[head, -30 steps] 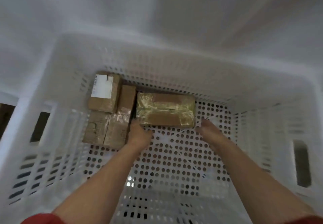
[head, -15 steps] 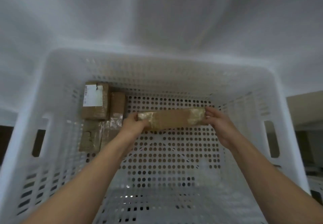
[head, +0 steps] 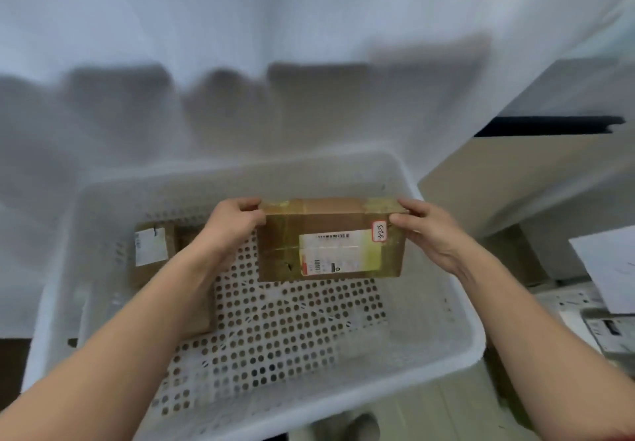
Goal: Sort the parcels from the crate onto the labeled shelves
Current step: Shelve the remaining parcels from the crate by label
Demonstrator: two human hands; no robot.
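Parcel (head: 330, 239), held above crate (head: 443, 303).
Long axis left-right, label facing camera; left hand (head: 233, 224) and right hand (head: 426, 231) grip its ends.

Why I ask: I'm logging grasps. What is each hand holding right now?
Left hand: fingers curled round the left end of the taped parcel, holding it above the crate.
Right hand: fingers gripping the same parcel's right end.

A single head-worn camera (wide-angle, so edges bow toward the frame's borders) looks forward and steeply down into the white crate (head: 446, 337), which fills the lower centre. The forearms (head: 137, 337) enter from the bottom corners, close to the lens; the left hand (head: 233, 224) and right hand (head: 426, 231) grip a parcel (head: 330, 241) at mid-frame.
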